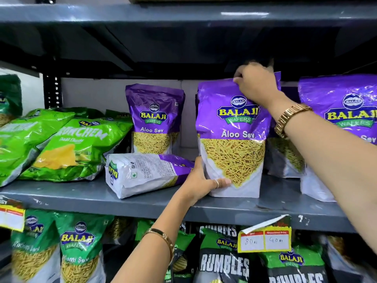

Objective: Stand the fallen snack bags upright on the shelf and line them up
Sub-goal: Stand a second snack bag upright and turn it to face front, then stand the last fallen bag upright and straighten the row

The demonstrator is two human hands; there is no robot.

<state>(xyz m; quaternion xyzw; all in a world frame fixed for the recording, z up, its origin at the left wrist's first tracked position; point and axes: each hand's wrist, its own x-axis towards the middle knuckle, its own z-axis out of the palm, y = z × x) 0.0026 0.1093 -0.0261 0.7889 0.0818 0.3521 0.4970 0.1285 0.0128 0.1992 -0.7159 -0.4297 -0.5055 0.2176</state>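
A purple Aloo Sev bag (232,139) stands upright at the front of the grey shelf (142,203). My right hand (255,82) pinches its top edge and my left hand (204,180) grips its lower left corner. Just left of it, another Aloo Sev bag (142,172) lies on its side, back face up. A third purple bag (154,119) stands upright further back. A fourth purple bag (342,119) stands at the right, and more stand behind the held one, partly hidden by my right arm.
Green Crunchem bags (67,144) lie slumped in a pile on the left of the same shelf. The shelf above (183,15) hangs low over the bag tops. Below, green Ratlami Sev bags (77,248), Rumbles bags (224,262) and a price tag (265,240).
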